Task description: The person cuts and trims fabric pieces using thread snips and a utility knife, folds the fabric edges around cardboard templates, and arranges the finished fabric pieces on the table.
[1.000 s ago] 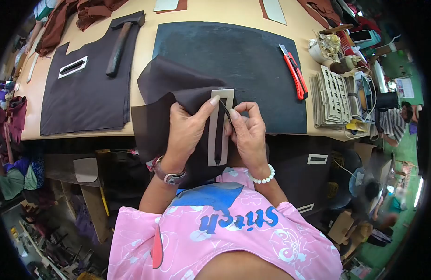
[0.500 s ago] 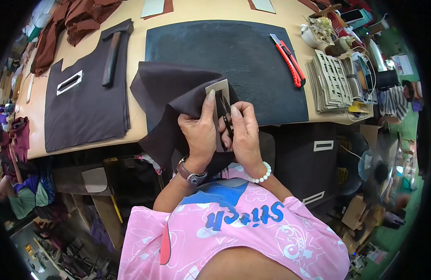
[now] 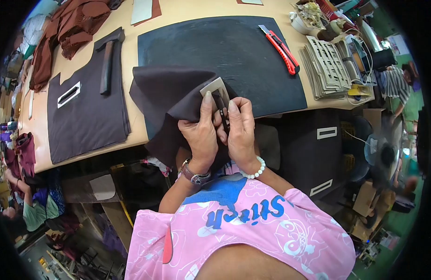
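The two hands are close together at the near edge of the surface (image 3: 137, 125). The left hand (image 3: 201, 140) pinches dark cloth (image 3: 164, 91) and the pale frame (image 3: 214, 85) on it, thumb pressed to the frame's left side. The right hand (image 3: 242, 130) grips a slim dark tool (image 3: 223, 115); tweezers or snips, I can't make out which.

The frame sits between the hands, its long axis slanting away from the person, far end leaning left, near end hidden behind the fingers. The tool lies roughly along its slot, the right hand nearer; whether the tip touches cloth is hard to see from here.

Beyond spreads a dark mat (image 3: 210, 44), a red cutter (image 3: 283, 52) near its right edge. Leftward, a hammer (image 3: 106, 70) lies on dark panels (image 3: 91, 121). Far right, a white bowl (image 3: 297, 21) holds something pale and crumpled, a red basket (image 3: 320, 8) beside it, with slotted templates (image 3: 325, 65) stacked nearer.
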Action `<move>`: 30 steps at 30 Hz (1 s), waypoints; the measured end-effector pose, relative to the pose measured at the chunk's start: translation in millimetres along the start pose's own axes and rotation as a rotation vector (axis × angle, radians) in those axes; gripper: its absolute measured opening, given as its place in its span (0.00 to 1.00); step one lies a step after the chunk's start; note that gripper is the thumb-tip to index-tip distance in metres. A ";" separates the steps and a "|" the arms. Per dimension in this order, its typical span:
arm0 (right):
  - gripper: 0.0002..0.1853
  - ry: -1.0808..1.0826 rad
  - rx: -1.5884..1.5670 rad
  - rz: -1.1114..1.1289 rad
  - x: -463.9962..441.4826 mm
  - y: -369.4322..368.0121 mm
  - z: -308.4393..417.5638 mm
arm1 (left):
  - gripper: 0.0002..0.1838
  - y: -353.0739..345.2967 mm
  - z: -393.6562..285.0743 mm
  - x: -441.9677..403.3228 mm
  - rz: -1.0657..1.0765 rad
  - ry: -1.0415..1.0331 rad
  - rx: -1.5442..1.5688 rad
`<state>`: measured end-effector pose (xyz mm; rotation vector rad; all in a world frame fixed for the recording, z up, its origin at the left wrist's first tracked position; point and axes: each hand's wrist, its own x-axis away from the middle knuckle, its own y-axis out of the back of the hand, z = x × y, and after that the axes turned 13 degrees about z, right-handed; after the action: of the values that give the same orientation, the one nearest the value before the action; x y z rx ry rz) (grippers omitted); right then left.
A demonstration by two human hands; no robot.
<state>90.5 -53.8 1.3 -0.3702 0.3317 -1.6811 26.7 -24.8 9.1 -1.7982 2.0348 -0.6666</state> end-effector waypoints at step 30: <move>0.10 0.014 -0.089 -0.025 -3.5 10.5 -9.9 | 0.08 1.8 1.1 -5.5 0.044 0.022 0.038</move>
<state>96.2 -51.7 -12.3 -0.4301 0.4148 -1.6981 26.5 -19.3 6.8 -1.7273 2.0559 -0.7100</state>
